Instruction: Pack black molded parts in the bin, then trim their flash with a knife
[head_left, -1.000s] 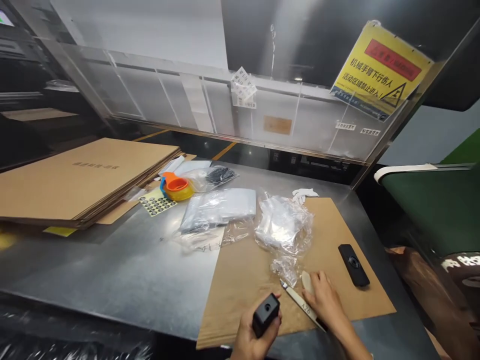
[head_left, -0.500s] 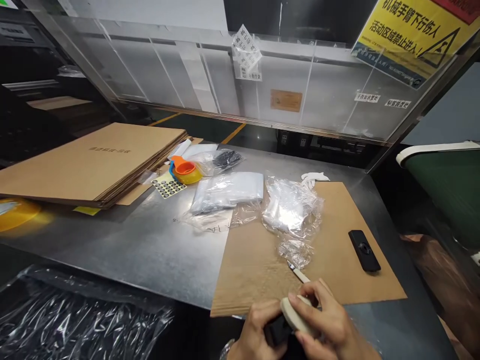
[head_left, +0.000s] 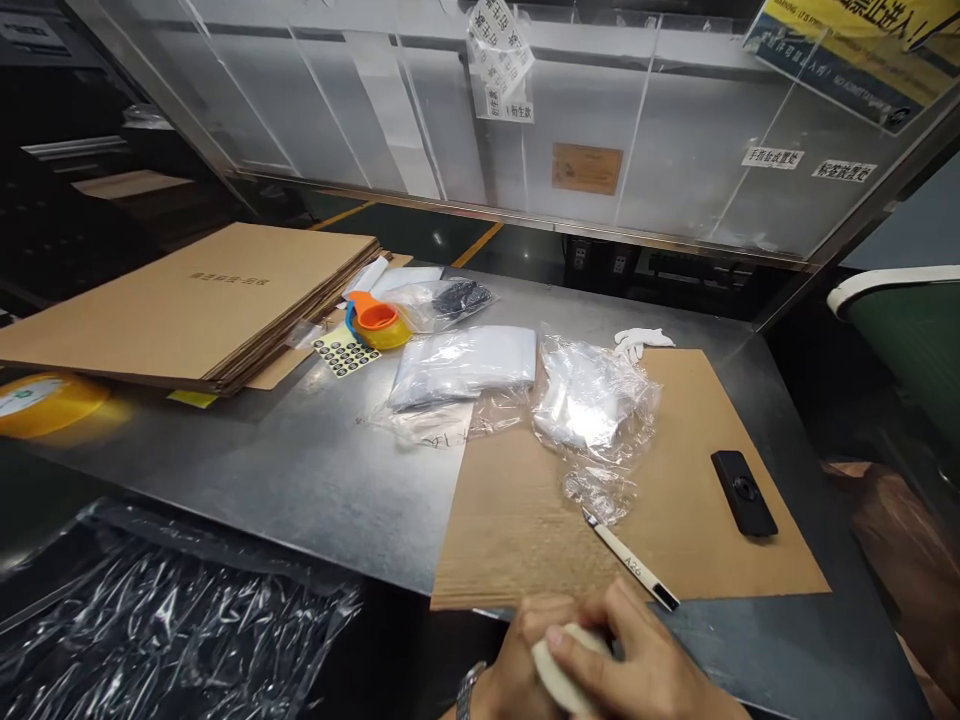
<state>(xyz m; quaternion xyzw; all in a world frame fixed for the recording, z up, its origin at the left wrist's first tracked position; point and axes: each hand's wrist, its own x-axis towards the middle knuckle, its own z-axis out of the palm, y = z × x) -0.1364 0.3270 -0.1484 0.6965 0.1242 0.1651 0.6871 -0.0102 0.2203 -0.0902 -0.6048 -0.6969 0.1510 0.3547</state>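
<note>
Near the bottom edge my right hand [head_left: 637,660] is closed around a cream-coloured rounded pad [head_left: 559,675]. Its thumb presses on the pad's top. My left hand [head_left: 517,650] is curled against the pad's far side, fingers closed; the black object seen in it earlier is now hidden behind the pad and fingers. Just beyond the hands, a slim white cutter knife [head_left: 630,562] marked A26 lies on the cardboard sheet [head_left: 517,520]. To the right on that sheet rests a flat black device [head_left: 744,492] with a round centre.
Crumpled clear plastic bags [head_left: 592,400] and a bagged white stack [head_left: 469,360] lie mid-table. Leftward are an orange tape dispenser [head_left: 379,320], a sticker sheet [head_left: 345,350], stacked cardboard [head_left: 187,300] and a yellow tape roll [head_left: 56,405]. A white glove [head_left: 643,340] lies behind the cardboard sheet.
My hands and the pad have moved left and lower in view, uncovering the whole cutter knife. The pad now covers the black object. The camera view has tilted down slightly.
</note>
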